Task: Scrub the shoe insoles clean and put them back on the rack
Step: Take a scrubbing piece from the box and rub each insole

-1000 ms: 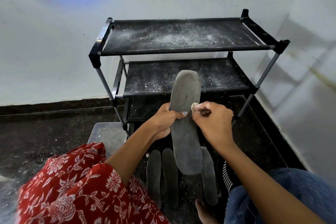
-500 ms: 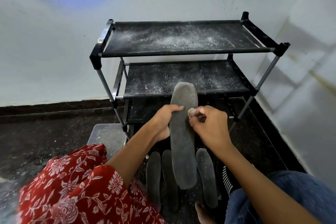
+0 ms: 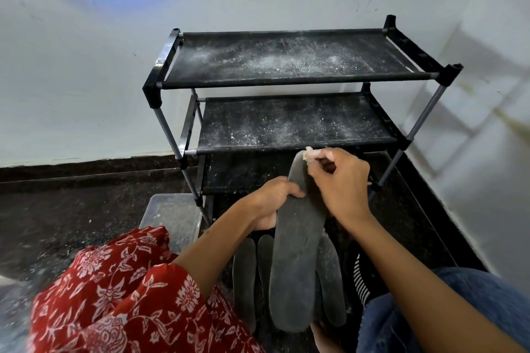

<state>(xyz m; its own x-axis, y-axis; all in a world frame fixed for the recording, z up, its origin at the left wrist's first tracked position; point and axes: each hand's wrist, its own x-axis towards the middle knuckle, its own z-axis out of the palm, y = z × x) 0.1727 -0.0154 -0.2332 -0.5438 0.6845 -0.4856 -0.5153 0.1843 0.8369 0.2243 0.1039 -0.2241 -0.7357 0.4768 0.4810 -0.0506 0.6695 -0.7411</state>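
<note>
Since a second ago our right hand has climbed from the middle of the insole to its far tip, and the insole now sits lower against the rack, its tip below the middle shelf edge. Our right fingers are curled and pinch a small pale scrubbing wad pressed onto that tip. Our left hand grips the insole's left edge near its upper part, thumb over the face, holding it tilted upright above the floor.

We think the risk is at the tip: it is thin and unsupported past our left hand, so hard rubbing could bend it or flick it out of our hold. The wad is tiny and could slip from the pinch. White powder on the shelves would dirty a clean insole put back there.

Three other insoles lie on the dark floor below, partly covered by the held one. We cannot tell what the wad is made of. A clear tub at the left is half hidden by the red floral cloth, and the striped thing at the right is cut off by the denim.
</note>
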